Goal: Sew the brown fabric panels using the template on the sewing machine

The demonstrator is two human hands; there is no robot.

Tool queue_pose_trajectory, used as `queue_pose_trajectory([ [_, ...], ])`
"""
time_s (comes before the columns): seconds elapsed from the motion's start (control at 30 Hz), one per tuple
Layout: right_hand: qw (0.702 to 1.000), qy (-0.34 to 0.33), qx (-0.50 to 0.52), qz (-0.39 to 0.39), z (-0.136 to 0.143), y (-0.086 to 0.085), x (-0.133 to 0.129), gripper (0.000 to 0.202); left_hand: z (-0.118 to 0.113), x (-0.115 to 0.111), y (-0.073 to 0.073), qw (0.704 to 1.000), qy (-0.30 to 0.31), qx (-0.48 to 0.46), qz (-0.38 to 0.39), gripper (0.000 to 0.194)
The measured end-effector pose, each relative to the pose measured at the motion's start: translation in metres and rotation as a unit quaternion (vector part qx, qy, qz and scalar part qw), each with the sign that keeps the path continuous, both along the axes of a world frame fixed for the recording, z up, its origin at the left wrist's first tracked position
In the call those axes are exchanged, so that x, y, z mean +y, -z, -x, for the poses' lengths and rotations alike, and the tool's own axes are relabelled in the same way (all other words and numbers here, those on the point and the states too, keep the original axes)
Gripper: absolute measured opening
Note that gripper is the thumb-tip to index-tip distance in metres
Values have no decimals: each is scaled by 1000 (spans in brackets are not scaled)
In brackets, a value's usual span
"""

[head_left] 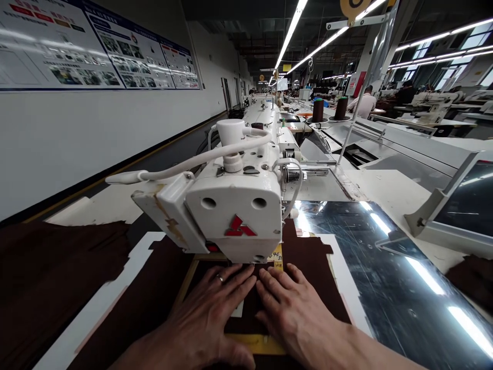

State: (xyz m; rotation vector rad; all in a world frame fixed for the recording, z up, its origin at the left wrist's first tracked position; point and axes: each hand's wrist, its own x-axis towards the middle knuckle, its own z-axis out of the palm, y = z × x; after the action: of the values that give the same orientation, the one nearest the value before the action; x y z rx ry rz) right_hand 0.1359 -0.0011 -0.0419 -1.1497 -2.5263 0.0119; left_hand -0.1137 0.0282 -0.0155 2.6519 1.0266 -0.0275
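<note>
Dark brown fabric [311, 267] lies on a white template sheet [346, 285] under the head of a white sewing machine [234, 205]. A yellow frame [265, 343] borders the fabric below the machine head. My left hand [208, 313], with a ring on one finger, rests on the fabric with its fingers spread. My right hand [290, 303] lies palm down beside it, fingers stretched toward the machine. Both sets of fingertips are close to the machine head, whose needle is hidden. A small pale piece [239, 309] shows between the hands.
More brown fabric [57, 277] lies at the left. A shiny metal plate [389, 267] covers the table at the right, with a screen [470, 205] beyond it. Thread cones [318, 110] stand behind. A person [366, 101] sits in the right background.
</note>
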Motion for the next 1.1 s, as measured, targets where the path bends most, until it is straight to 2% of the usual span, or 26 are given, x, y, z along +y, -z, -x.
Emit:
queue_pose_trajectory([
  [0.2, 1000, -22, 1, 22, 6, 0, 0, 46, 7, 3, 3, 1000, -17, -2, 5, 118],
  [0.4, 999, -35, -1, 30, 17, -2, 2, 51, 12, -4, 12, 995, -69, -14, -68, 120],
  [0.5, 999, -38, -7, 25, 21, -5, 1, 51, 13, -7, 9, 993, -78, -15, -87, 118],
  [0.73, 998, -53, -17, 0, 20, -7, -3, 49, 14, -5, 2, 995, -76, -18, -69, 110],
  [0.83, 998, -61, -13, -24, 18, -4, -5, 49, 17, -1, -2, 996, -69, -20, -57, 96],
  [0.97, 997, -64, -9, -43, 14, 1, -8, 47, 22, 10, -8, 999, -37, -8, -28, 64],
  [1.1, 997, -71, -4, -41, 9, 5, -10, 45, 14, 17, -11, 999, -23, -15, -39, 54],
])
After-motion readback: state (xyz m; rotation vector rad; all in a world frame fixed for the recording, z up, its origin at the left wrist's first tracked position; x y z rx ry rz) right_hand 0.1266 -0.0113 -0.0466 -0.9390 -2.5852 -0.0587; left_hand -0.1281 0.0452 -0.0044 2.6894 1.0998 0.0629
